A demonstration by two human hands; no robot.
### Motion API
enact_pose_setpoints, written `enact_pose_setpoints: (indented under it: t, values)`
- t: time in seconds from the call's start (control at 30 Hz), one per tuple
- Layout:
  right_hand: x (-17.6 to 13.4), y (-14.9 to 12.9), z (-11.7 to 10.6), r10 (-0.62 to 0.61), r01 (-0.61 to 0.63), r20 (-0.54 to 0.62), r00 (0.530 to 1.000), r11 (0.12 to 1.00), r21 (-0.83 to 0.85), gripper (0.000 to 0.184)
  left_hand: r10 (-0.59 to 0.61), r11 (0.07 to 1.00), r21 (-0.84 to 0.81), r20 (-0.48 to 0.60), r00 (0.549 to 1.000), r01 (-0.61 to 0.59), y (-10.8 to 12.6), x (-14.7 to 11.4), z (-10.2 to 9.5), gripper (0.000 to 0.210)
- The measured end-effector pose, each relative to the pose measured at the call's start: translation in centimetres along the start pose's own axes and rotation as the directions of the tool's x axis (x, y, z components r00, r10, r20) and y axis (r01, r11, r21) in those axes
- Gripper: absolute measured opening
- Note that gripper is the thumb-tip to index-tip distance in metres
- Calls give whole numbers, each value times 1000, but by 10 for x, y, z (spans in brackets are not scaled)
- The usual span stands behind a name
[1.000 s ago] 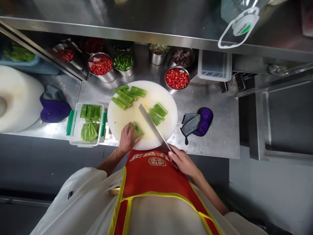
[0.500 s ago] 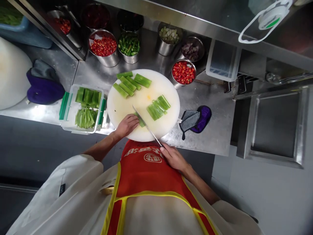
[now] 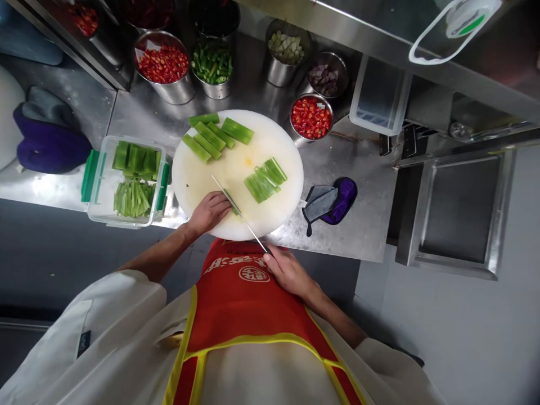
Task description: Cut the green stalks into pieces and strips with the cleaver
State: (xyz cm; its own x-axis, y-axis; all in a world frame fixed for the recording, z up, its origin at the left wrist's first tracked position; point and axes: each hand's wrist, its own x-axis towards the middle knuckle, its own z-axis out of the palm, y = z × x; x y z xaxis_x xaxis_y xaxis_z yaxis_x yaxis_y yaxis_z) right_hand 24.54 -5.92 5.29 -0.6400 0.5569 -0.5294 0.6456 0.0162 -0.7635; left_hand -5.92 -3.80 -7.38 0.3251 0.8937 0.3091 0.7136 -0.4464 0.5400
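My right hand (image 3: pixel 289 273) grips the handle of a knife (image 3: pixel 252 229), whose blade slants across the near part of a round white cutting board (image 3: pixel 270 216). Pressing on the board beside the blade, my left hand (image 3: pixel 210 211) has its fingers bent and together over a green vegetable piece (image 3: pixel 235 212). That piece is mostly hidden by the fingers and knife. Thin green slices (image 3: pixel 264 183) lie overlapped to the right on the board. Several longer green pieces (image 3: pixel 206 138) rest along its far left side.
A clear box (image 3: pixel 101 208) with cut greens stands left of the board. Steel pots of red chillies (image 3: pixel 311 118), green chillies (image 3: pixel 212 64) and other chopped food line the back. A purple-grey cloth item (image 3: pixel 323 205) lies at right, and a metal shelf (image 3: pixel 337 25) overhangs the counter.
The whole view has shifted slightly, so things appear further left and up. The knife has moved a little left against the board; both hands keep their hold.
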Motion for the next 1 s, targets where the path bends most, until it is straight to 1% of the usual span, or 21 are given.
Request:
enact_pose_setpoints:
  t: [0.1,0.2,0.27,0.33,0.5,0.57,0.63,0.73,0.83,1.0]
  values:
    - [-8,-3,-4,26,-26,7,1000,1000,9,48,-30,999,-20,20,999,30,0,0,0,22]
    - [-21,-5,-8,89,-89,35,995,996,-1,49,-69,997,-23,36,997,70,0,-1,1,23]
    - [-23,-6,-10,111,-111,46,993,994,-12,48,-92,995,-22,46,995,93,0,-1,1,24]
    - [-16,-6,-9,103,-102,37,994,994,-30,47,-101,994,-36,55,993,103,-1,-1,2,24]
    - [23,3,3,53,-54,-21,998,995,-79,47,-97,993,-55,42,994,99,0,-1,3,23]
    - [30,8,4,35,-38,-40,999,996,-76,47,-94,994,-50,28,995,95,1,-1,4,22]
    - [29,10,3,30,-32,-44,999,998,-54,46,-85,995,-47,8,996,85,1,-1,4,22]
    - [19,9,-2,37,-38,-41,998,999,-25,46,-69,997,-42,2,998,69,2,-1,4,22]
    - [13,4,-4,36,-37,-27,999,999,-30,47,-82,995,-58,24,996,83,3,1,2,23]
    - [11,-1,-2,50,-51,-18,999,998,-47,47,-114,989,-89,60,992,119,4,2,1,24]
